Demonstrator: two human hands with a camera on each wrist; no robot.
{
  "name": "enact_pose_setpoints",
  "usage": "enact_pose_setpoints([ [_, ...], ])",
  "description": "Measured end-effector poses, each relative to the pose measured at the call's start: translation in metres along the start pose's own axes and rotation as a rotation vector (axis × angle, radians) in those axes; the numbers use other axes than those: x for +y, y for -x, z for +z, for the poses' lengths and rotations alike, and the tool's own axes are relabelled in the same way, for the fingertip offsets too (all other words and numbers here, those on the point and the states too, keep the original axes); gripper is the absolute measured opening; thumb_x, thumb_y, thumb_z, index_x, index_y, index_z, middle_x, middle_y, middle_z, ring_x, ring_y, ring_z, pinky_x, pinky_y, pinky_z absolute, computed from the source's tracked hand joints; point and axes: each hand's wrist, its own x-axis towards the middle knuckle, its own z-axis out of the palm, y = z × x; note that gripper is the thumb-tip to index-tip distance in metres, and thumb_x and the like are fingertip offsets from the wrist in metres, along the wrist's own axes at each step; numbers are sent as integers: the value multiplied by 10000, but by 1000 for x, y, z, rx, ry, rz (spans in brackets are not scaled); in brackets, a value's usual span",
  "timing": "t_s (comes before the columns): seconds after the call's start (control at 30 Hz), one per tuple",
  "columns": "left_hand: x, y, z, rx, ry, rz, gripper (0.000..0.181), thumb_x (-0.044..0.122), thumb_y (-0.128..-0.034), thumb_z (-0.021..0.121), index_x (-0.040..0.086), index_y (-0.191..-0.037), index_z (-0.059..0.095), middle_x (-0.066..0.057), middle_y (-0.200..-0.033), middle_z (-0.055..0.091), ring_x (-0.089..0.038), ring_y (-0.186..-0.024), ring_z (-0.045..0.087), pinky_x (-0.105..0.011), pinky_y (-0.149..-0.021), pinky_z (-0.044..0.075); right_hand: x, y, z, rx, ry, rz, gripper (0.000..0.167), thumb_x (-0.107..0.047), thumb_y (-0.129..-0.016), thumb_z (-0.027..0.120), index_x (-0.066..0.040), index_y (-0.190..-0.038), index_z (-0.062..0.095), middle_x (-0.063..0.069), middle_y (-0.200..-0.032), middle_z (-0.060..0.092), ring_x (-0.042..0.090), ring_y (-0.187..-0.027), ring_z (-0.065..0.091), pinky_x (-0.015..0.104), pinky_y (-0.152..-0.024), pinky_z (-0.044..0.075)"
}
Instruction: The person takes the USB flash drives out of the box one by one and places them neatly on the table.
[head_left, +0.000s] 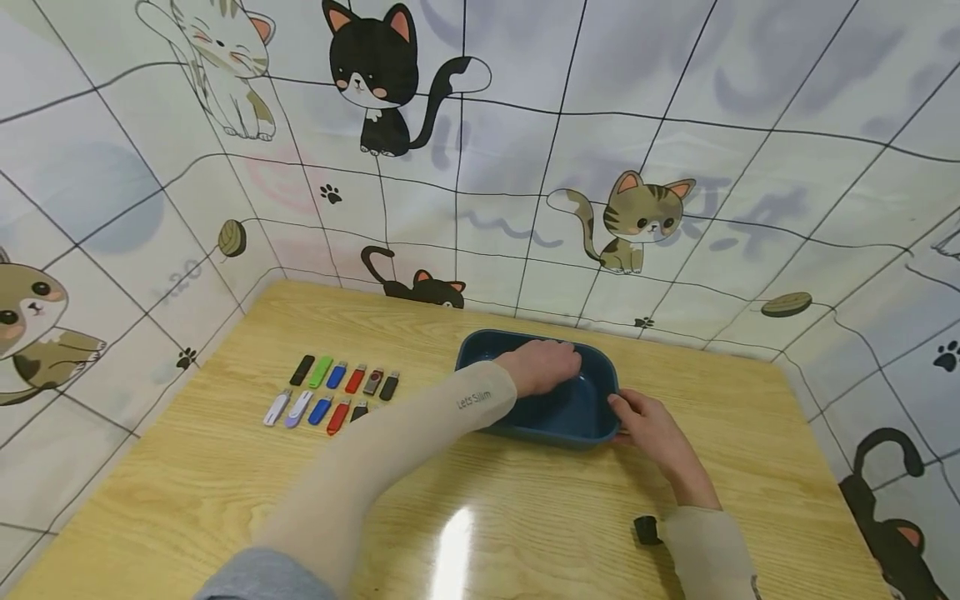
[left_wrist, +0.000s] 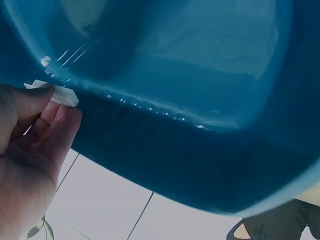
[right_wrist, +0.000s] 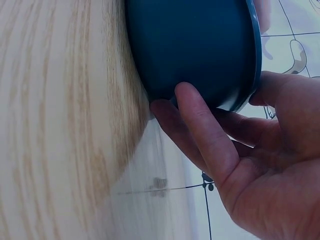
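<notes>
My left hand (head_left: 542, 367) reaches into a dark blue plastic tub (head_left: 558, 438), its arm crossing over the near rim. In the left wrist view, the thumb and fingers pinch a small white USB stick (left_wrist: 65, 95) near the tub's inner wall; part of the stick is hidden by the thumb. At the tub's right end, my right hand (head_left: 654, 429) grips the wall. The right wrist view shows its thumb at the rim and the fingers (right_wrist: 205, 130) against the outside, low down near the tabletop.
Left of the tub, several USB sticks lie in two rows on the wooden table (head_left: 525, 517), among them a green one (head_left: 320, 372) and a red one (head_left: 338, 417). A small black object (head_left: 647, 531) is beside the right wrist. A cat-patterned sheet (head_left: 510, 175) stands behind.
</notes>
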Motion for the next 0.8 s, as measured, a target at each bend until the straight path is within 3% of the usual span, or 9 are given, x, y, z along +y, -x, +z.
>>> enact_pose_setpoints([
  [0.13, -2, 12, -8, 35, 79, -8, 203, 158, -1067, 590, 117, -1260, 638, -42, -1204, 619, -155, -1052, 626, -267, -862, 538, 0, 1, 0, 2, -2, -3, 604, -340, -1128, 439, 100, -1535, 364, 343, -1446, 491, 406, -1230, 626, 391, -893, 587],
  [0.3, -5, 27, -9, 83, 139, -24, 292, 107, -996, 703, 123, -1279, 636, -22, -1246, 617, -139, -1105, 625, -241, -908, 521, 0, 0, 0, 9, -3, -2, 593, -328, -1128, 441, 103, -1530, 371, 341, -1427, 507, 404, -1212, 638, 393, -886, 589],
  [0.53, -10, 55, -10, 160, 263, -48, 249, 52, -1022, 623, 123, -1257, 658, -14, -1229, 632, -139, -1087, 620, -279, -930, 513, -1, 1, 1, 13, 13, 0, 596, -323, -1130, 433, 116, -1527, 365, 349, -1414, 513, 409, -1206, 638, 384, -881, 590],
  [0.67, -13, 73, -11, 219, 384, -77, 201, 107, -1078, 530, 113, -1237, 653, -6, -1221, 640, -138, -1057, 617, -266, -884, 513, -1, 0, 1, 16, 15, 3, 600, -315, -1130, 434, 124, -1530, 353, 358, -1411, 517, 405, -1190, 649, 381, -876, 591],
  [0.8, -17, 90, -8, 302, 480, -80, 193, 162, -1087, 535, 92, -1215, 661, -22, -1163, 655, -145, -984, 612, -279, -837, 508, 0, 0, 0, 11, 11, 4, 608, -319, -1130, 433, 123, -1538, 341, 361, -1427, 503, 417, -1216, 630, 386, -880, 590],
])
